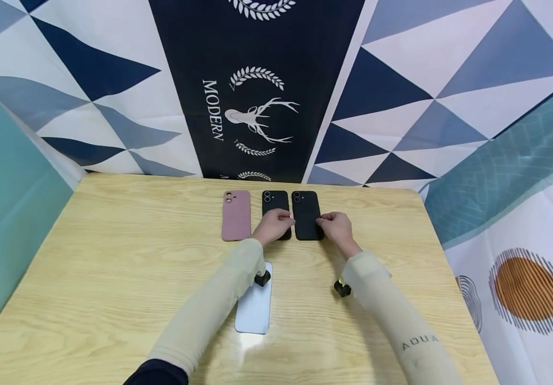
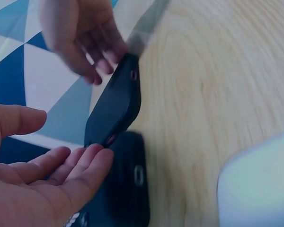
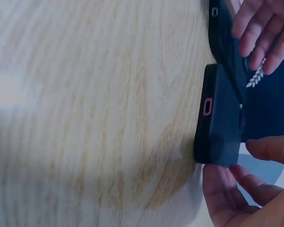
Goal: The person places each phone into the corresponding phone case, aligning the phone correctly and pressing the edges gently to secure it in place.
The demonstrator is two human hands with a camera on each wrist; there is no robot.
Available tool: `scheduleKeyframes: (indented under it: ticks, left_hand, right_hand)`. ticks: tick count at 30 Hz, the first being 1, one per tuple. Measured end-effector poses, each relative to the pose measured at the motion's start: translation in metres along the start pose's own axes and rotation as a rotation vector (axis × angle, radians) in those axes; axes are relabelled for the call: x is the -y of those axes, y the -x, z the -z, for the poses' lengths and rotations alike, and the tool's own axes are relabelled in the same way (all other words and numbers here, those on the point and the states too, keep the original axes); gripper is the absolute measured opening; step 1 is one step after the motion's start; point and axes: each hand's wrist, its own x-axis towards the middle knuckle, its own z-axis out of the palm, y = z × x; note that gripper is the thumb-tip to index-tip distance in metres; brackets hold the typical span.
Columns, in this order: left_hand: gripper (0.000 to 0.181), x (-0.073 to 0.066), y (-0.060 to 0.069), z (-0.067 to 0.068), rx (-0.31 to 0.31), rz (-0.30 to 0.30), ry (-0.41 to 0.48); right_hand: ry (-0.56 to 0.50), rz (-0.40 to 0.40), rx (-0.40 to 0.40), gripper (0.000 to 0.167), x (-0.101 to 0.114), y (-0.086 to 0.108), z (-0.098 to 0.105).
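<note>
Three phone cases lie in a row near the table's back edge: a pink one [image 1: 236, 215], a black one [image 1: 275, 200] in the middle and another black one [image 1: 306, 214] on the right. My left hand [image 1: 272, 226] is over the lower part of the middle case, its fingertips near the gap between the black cases; in the left wrist view this hand [image 2: 52, 184] has its fingers extended. At the right case's outer edge, my right hand [image 1: 337, 229] touches it with its fingertips. The right wrist view shows that case [image 3: 220, 118] beside the right hand [image 3: 255, 189].
A pale, shiny phone-shaped slab [image 1: 253, 310] lies under my left forearm on the wooden table [image 1: 127, 256]. Patterned cloth [image 1: 257, 64] hangs behind the table's back edge.
</note>
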Motion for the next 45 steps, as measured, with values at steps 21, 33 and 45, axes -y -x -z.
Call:
scheduleKeyframes:
  ticks: [21,33,45]
  left_hand:
    - [0.039,0.032,0.025,0.086,-0.168,0.076,-0.12]
    - [0.039,0.046,0.031,0.101,-0.243,0.127,-0.124]
    - [0.055,0.048,0.023,0.101,-0.273,0.145,-0.169]
  right_hand:
    - [-0.131,0.082,0.211,0.04,0.01,0.063,-0.019]
    - [-0.066,0.072,0.314,0.048,0.015,0.101,-0.054]
    - [-0.024,0.094,0.372,0.06,0.016,0.112,-0.067]
